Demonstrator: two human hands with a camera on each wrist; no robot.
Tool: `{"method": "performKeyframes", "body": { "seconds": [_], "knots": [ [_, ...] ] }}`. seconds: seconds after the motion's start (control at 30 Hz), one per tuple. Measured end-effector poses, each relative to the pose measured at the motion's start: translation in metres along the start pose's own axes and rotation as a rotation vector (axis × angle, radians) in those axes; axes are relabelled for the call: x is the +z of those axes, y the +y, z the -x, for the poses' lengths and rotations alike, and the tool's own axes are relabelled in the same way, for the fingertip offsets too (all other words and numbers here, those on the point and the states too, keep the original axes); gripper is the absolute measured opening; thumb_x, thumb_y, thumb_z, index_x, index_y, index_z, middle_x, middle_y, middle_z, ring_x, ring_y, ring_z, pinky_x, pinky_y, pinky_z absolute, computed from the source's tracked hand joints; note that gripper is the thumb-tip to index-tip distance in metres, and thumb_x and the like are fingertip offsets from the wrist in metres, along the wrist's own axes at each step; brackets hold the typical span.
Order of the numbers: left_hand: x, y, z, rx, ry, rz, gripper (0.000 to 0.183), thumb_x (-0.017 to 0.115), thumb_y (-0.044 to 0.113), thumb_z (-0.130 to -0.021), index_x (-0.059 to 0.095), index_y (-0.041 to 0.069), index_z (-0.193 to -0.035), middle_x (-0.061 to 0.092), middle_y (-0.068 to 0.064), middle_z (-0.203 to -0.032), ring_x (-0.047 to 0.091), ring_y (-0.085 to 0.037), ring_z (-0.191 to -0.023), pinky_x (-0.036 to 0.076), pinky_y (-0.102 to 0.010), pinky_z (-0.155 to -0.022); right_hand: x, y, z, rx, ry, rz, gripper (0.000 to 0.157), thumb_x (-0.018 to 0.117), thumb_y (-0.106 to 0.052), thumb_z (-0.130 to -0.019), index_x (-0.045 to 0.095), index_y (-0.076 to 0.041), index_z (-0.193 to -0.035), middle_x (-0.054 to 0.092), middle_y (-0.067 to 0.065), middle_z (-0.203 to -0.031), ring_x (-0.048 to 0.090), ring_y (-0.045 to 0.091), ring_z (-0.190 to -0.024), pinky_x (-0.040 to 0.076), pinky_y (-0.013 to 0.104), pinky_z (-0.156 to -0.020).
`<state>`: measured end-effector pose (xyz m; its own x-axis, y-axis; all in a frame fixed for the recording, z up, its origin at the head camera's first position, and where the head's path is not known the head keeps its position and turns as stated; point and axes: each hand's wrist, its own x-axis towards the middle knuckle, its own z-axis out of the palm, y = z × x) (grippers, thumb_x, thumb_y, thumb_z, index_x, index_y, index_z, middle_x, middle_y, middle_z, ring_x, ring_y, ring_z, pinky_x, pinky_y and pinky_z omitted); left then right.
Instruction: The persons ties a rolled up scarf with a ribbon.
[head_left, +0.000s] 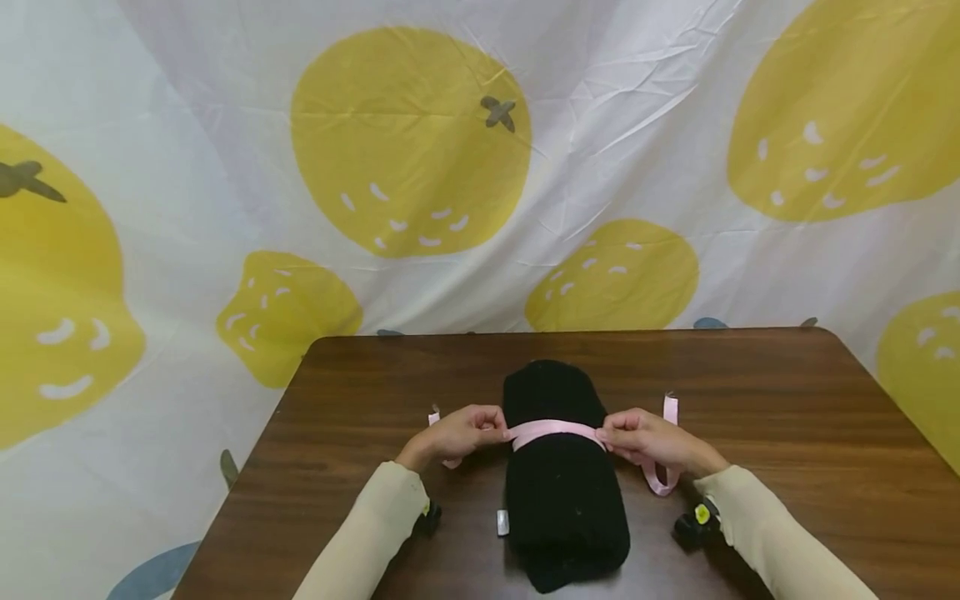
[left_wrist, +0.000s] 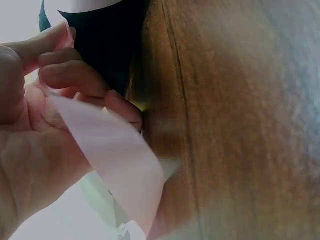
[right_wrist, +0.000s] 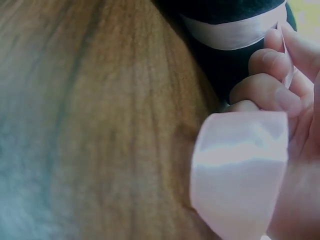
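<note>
A rolled black cloth bundle [head_left: 566, 508] lies lengthwise on the table, with a pink ribbon [head_left: 555, 428] across its middle. At the bundle's left side, my left hand [head_left: 468, 429] pinches the ribbon between thumb and fingers. My right hand [head_left: 648, 437] pinches it the same way at the right side. A loose tail of ribbon [left_wrist: 112, 155] trails from the left palm in the left wrist view. In the right wrist view the other tail [right_wrist: 240, 170] loops below the fingers. The bundle's underside is hidden.
The brown wooden table [head_left: 787, 400] extends around the bundle. A small white tag [head_left: 502, 522] sticks out at the bundle's left edge. Behind the table hangs a white curtain [head_left: 450, 292] printed with yellow lemons. Dark wrist cameras show under both cream sleeves [head_left: 375, 521].
</note>
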<state>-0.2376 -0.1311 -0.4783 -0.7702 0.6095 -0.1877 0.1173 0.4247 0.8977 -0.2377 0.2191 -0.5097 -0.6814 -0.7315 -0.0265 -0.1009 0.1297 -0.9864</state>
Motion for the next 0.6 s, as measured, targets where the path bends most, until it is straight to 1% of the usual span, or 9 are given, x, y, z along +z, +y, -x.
{"method": "performKeyframes", "body": {
  "seconds": [0.13, 0.23, 0.3, 0.4, 0.43, 0.47, 0.53, 0.57, 0.6],
  "knots": [
    [0.000, 0.001, 0.001, 0.009, 0.016, -0.041, 0.015, 0.063, 0.026, -0.098, 0.063, 0.011, -0.094, 0.047, 0.003, -0.069, 0.037, -0.009, -0.052, 0.031, -0.023, -0.047, -0.002, -0.005, 0.000, -0.007, -0.011, 0.020, 0.028, 0.048, -0.013, -0.104, 0.055, 0.010, -0.089, 0.035, 0.015, -0.061, 0.034, 0.014, -0.049, 0.030, 0.023, -0.045],
    [0.000, 0.003, 0.003, 0.005, 0.039, -0.071, 0.015, 0.063, 0.026, -0.098, 0.064, 0.013, -0.093, 0.049, 0.002, -0.072, 0.036, -0.012, -0.050, 0.028, -0.025, -0.043, -0.003, -0.013, 0.000, -0.019, -0.006, 0.060, 0.026, 0.049, -0.012, -0.104, 0.059, 0.007, -0.090, 0.037, 0.017, -0.063, 0.035, 0.017, -0.050, 0.034, 0.022, -0.048],
    [0.000, 0.005, 0.004, 0.019, 0.062, -0.104, 0.015, 0.064, 0.025, -0.097, 0.066, 0.012, -0.092, 0.052, 0.002, -0.075, 0.039, -0.013, -0.053, 0.031, -0.026, -0.045, -0.004, -0.020, 0.000, -0.022, 0.004, 0.103, 0.024, 0.051, -0.013, -0.103, 0.062, 0.004, -0.091, 0.040, 0.016, -0.064, 0.038, 0.016, -0.052, 0.036, 0.022, -0.049],
    [0.000, 0.010, 0.007, 0.033, 0.128, -0.188, 0.014, 0.067, 0.026, -0.095, 0.071, 0.013, -0.090, 0.055, 0.002, -0.082, 0.046, -0.013, -0.068, 0.039, -0.027, -0.057, -0.005, -0.031, 0.002, -0.009, 0.022, 0.202, 0.025, 0.053, -0.017, -0.103, 0.065, 0.001, -0.090, 0.044, 0.014, -0.064, 0.043, 0.015, -0.054, 0.040, 0.023, -0.053],
    [0.001, 0.012, 0.008, 0.042, 0.154, -0.216, 0.014, 0.069, 0.026, -0.094, 0.073, 0.013, -0.089, 0.057, 0.002, -0.084, 0.047, -0.013, -0.073, 0.040, -0.028, -0.063, -0.005, -0.035, 0.002, -0.006, 0.025, 0.233, 0.026, 0.053, -0.018, -0.103, 0.065, 0.001, -0.090, 0.045, 0.015, -0.065, 0.044, 0.015, -0.054, 0.041, 0.024, -0.053],
    [0.001, 0.013, 0.008, 0.044, 0.181, -0.241, 0.013, 0.070, 0.026, -0.093, 0.074, 0.015, -0.087, 0.057, 0.003, -0.085, 0.048, -0.014, -0.076, 0.041, -0.029, -0.066, -0.005, -0.039, 0.003, -0.002, 0.025, 0.265, 0.027, 0.053, -0.019, -0.103, 0.065, 0.001, -0.090, 0.045, 0.016, -0.064, 0.045, 0.018, -0.054, 0.042, 0.025, -0.054],
    [0.003, 0.017, 0.010, 0.042, 0.233, -0.275, 0.011, 0.073, 0.027, -0.091, 0.076, 0.019, -0.085, 0.057, 0.003, -0.084, 0.048, -0.014, -0.081, 0.042, -0.031, -0.069, -0.005, -0.048, 0.004, 0.024, 0.039, 0.325, 0.028, 0.054, -0.022, -0.103, 0.066, 0.000, -0.090, 0.047, 0.019, -0.066, 0.047, 0.024, -0.056, 0.043, 0.027, -0.055],
    [0.003, 0.018, 0.011, 0.037, 0.250, -0.268, 0.010, 0.073, 0.027, -0.090, 0.077, 0.020, -0.084, 0.057, 0.002, -0.080, 0.049, -0.015, -0.076, 0.042, -0.030, -0.065, -0.004, -0.052, 0.005, 0.033, 0.045, 0.353, 0.028, 0.054, -0.023, -0.103, 0.067, -0.002, -0.090, 0.049, 0.021, -0.068, 0.048, 0.028, -0.058, 0.043, 0.028, -0.055],
    [0.004, 0.019, 0.012, 0.036, 0.264, -0.258, 0.009, 0.074, 0.026, -0.090, 0.077, 0.021, -0.084, 0.057, 0.003, -0.077, 0.049, -0.014, -0.072, 0.042, -0.030, -0.062, -0.004, -0.056, 0.005, 0.029, 0.048, 0.385, 0.027, 0.054, -0.022, -0.103, 0.067, -0.002, -0.089, 0.049, 0.019, -0.067, 0.048, 0.027, -0.058, 0.043, 0.028, -0.055]
  ]
}}
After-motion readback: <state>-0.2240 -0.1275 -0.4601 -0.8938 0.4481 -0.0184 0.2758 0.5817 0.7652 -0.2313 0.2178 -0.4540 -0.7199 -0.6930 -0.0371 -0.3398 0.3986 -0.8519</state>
